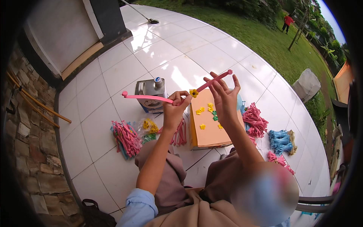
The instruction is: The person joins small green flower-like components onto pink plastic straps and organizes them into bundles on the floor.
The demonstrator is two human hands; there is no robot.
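A pink rubbery strip (pixel 149 97) with a knob at each end stretches between my two hands, above a cardboard-coloured box top. A small yellow flower (pixel 194 93) with a dark centre sits at the strip's middle. My left hand (pixel 176 108) pinches the strip just left of this flower. My right hand (pixel 224 96) is raised with its fingers spread, and the strip's right half lies across them. On the peach box top (pixel 208 130) lie several loose yellow flowers (pixel 202 126) and some green ones (pixel 215 115).
A metal can (pixel 151 92) with a blue-and-white cap stands behind my left hand. Bundles of pink strips (pixel 126 140) and a bag of yellow flowers (pixel 148 126) lie left. More pink (pixel 256 121) and blue bundles (pixel 280 142) lie right on white tiles. A distant person (pixel 288 22) stands on grass.
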